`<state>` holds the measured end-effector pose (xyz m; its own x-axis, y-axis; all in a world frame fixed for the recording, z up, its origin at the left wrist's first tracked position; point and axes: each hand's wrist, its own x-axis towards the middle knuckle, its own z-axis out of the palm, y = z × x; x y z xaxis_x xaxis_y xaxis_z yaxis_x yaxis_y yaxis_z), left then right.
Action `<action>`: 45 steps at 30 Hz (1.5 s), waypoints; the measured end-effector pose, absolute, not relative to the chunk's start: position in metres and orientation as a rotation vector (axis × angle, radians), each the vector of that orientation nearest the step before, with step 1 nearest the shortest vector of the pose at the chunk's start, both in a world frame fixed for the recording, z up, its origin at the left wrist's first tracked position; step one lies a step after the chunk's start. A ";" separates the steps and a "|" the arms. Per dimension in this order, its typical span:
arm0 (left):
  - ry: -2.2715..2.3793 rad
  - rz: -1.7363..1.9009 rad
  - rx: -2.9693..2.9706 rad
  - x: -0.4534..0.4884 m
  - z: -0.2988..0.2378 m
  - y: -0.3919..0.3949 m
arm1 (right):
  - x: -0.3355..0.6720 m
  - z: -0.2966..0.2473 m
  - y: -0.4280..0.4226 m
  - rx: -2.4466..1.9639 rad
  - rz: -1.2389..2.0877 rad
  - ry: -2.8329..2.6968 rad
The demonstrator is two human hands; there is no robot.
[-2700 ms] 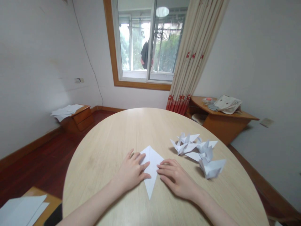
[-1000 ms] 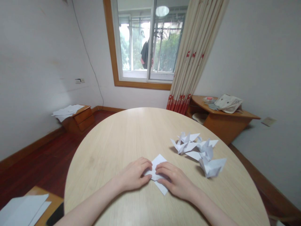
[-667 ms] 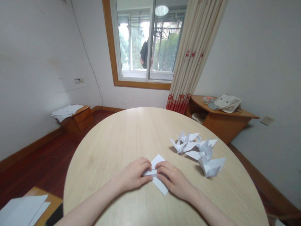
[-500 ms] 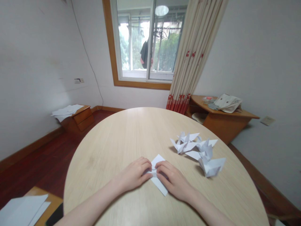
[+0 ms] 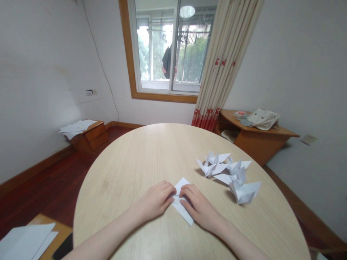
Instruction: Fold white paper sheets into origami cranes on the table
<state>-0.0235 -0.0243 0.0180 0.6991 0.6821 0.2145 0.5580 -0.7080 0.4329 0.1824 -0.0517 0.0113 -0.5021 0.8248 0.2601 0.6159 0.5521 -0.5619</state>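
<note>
A small folded white paper (image 5: 181,187) lies on the round light-wood table (image 5: 151,159) near its front edge. My left hand (image 5: 154,201) rests on the paper's left side with fingers curled and pressed down on it. My right hand (image 5: 199,208) covers the paper's right side, fingers bent and pressing the fold. The fingertips of both hands meet over the paper's middle. Only the paper's far corner and its near right corner show.
Several folded white paper cranes (image 5: 230,173) sit on the table to the right. A wooden corner desk (image 5: 260,139) with a cloth bag stands at right, a low cabinet (image 5: 89,135) with papers at left. Loose white sheets (image 5: 24,240) lie bottom left.
The long kite-shaped paper has been folded down into a smaller shape. Both hands have closed over it, and over the last second they have barely shifted.
</note>
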 end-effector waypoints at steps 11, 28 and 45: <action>0.995 0.609 2.535 -0.016 0.010 -0.026 | 0.175 0.004 -0.050 -1.366 0.241 -2.413; 1.066 0.548 2.458 -0.024 0.010 -0.012 | 0.179 0.011 -0.047 -1.480 0.407 -2.337; 0.819 0.523 2.418 -0.037 0.016 -0.006 | 0.200 0.015 -0.039 -1.442 0.639 -2.312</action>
